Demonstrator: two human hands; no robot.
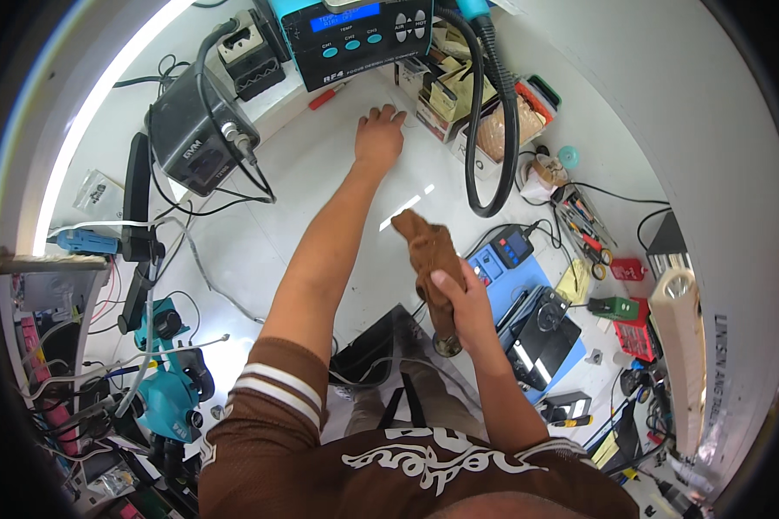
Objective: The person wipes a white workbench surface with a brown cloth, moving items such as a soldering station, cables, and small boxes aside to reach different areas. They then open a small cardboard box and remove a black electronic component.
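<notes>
- I see a teal-fronted station unit point(355, 39) at the table's point(320, 173) far edge.
- Black power box point(201, 134) at left.
- Blue mat point(537, 311) at right.

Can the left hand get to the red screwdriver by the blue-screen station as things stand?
Probably yes. The left hand lies flat on the white bench, and the red screwdriver lies just beyond it with bare bench between and nothing across the path.

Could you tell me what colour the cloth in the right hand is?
Brown cloth, seen in the head view.
</notes>
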